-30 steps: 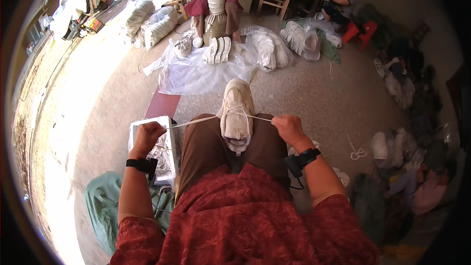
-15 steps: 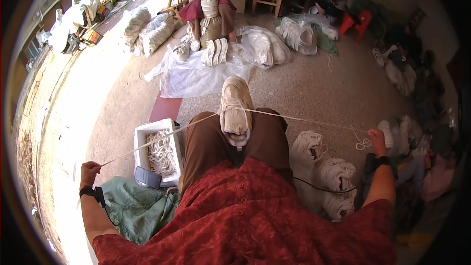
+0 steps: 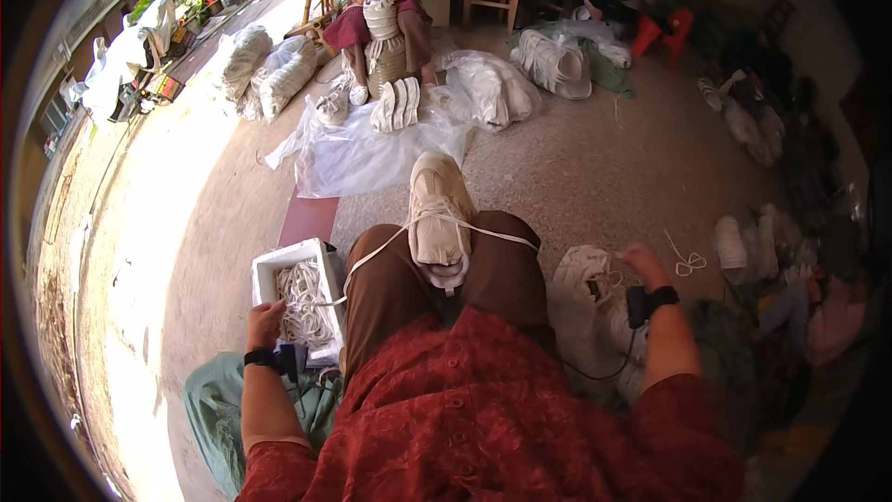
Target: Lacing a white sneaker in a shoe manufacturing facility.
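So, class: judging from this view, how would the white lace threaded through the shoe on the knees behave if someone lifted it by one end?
The white lace would probably flop, since it sags between the shoe and the left hand. It looks thin, so likely very light. It may tangle easily, like the loose laces heaped in the white box.

place: home shoe-lacing workshop | signs: shoe piles (image 3: pixel 556 63), lace box (image 3: pixel 297 302), plastic sheet (image 3: pixel 362 153)
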`<state>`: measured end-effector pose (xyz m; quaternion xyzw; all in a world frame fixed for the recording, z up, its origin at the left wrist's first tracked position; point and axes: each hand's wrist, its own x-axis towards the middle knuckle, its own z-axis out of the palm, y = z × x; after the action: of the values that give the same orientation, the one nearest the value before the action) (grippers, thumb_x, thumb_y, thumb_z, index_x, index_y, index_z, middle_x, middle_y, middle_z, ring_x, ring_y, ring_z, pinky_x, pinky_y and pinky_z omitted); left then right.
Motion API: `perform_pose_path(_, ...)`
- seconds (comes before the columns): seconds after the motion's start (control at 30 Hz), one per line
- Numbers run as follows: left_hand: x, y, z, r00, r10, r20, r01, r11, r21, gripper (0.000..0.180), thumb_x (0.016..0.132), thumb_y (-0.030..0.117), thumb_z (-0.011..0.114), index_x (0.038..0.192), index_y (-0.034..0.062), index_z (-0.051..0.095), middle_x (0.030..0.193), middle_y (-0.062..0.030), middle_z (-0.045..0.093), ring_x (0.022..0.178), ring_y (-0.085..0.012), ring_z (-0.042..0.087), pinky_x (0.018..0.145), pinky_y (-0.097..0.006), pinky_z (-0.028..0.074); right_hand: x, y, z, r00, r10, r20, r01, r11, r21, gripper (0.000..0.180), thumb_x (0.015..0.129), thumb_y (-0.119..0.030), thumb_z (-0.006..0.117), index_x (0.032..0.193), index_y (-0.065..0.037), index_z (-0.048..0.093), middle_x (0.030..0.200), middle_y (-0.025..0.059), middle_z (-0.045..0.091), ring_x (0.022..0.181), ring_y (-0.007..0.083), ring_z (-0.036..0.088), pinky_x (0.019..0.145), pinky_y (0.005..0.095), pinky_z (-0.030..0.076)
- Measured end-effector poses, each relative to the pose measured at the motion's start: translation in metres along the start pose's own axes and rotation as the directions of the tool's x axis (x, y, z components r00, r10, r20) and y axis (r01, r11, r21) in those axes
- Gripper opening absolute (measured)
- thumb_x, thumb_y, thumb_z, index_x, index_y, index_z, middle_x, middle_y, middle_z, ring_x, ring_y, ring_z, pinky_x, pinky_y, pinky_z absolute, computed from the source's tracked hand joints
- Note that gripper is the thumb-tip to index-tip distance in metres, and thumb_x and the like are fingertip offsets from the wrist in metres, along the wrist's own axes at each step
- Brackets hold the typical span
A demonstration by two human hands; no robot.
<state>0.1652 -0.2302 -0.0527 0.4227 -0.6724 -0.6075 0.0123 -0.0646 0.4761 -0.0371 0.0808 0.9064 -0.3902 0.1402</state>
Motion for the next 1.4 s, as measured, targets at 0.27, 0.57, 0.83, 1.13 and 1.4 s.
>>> perform_pose_path(0.27,-0.032,0.135,0.203,0.522,0.109,0.846,-0.25,0.968,0.03,0.009,0.078,0.014,0.065,0.079,0.0057,0.062,0.068,0.0036,0.056,0.059,-0.0048,0.05,0.054,-0.017,0.039,0.008,-0.214,0.152,0.601,-0.506,0.619,0.376,0.862,0.339,0.009,0.069,-0.004,0.064,0.068,0.001,0.056,0.061,0.0061,0.057,0.053,0.014,0.055,0.049,0.0276,0.044)
perform_pose_path(0.57,-0.006,0.135,0.252,0.732,0.33,0.596,-0.249,0.944,-0.216,0.008,0.079,0.011,0.065,0.073,0.0083,0.061,0.067,0.0062,0.055,0.059,-0.0025,0.047,0.055,-0.017,0.037,0.039,-0.215,0.207,0.794,-0.595,-0.123,0.588,0.701,0.404,0.021,0.067,-0.003,0.065,0.06,0.002,0.045,0.06,0.011,0.048,0.057,0.0228,0.046,0.056,0.034,0.039)
perform_pose_path(0.83,-0.002,0.129,0.25,0.732,0.344,0.589,-0.257,0.939,-0.229,0.01,0.079,0.011,0.065,0.072,0.0069,0.06,0.065,0.0062,0.054,0.058,-0.0025,0.045,0.055,-0.017,0.036,0.029,-0.222,0.219,0.711,-0.666,-0.226,0.684,0.73,0.0,0.016,0.067,-0.002,0.063,0.063,0.0,0.048,0.063,0.0129,0.052,0.059,0.0235,0.049,0.056,0.0344,0.04)
perform_pose_path(1.13,-0.003,0.123,0.251,0.737,0.376,0.561,-0.293,0.926,-0.236,0.01,0.079,0.011,0.064,0.072,0.0065,0.059,0.064,0.0054,0.053,0.057,-0.0029,0.045,0.054,-0.017,0.036,0.027,-0.232,0.225,0.838,-0.458,-0.295,0.515,0.843,0.154,0.018,0.066,-0.007,0.062,0.057,0.001,0.05,0.057,0.0198,0.051,0.056,0.0346,0.054,0.053,0.0409,0.042)
perform_pose_path(1.4,-0.002,0.118,0.249,0.742,0.392,0.544,-0.31,0.92,-0.239,0.011,0.079,0.012,0.064,0.072,0.0053,0.059,0.064,0.0053,0.053,0.057,-0.0029,0.044,0.053,-0.018,0.035,-0.011,-0.235,0.225,0.645,-0.726,-0.236,0.624,0.68,-0.384,0.006,0.069,-0.005,0.057,0.072,-0.001,0.059,0.074,0.0175,0.059,0.071,0.034,0.057,0.066,0.0416,0.047)
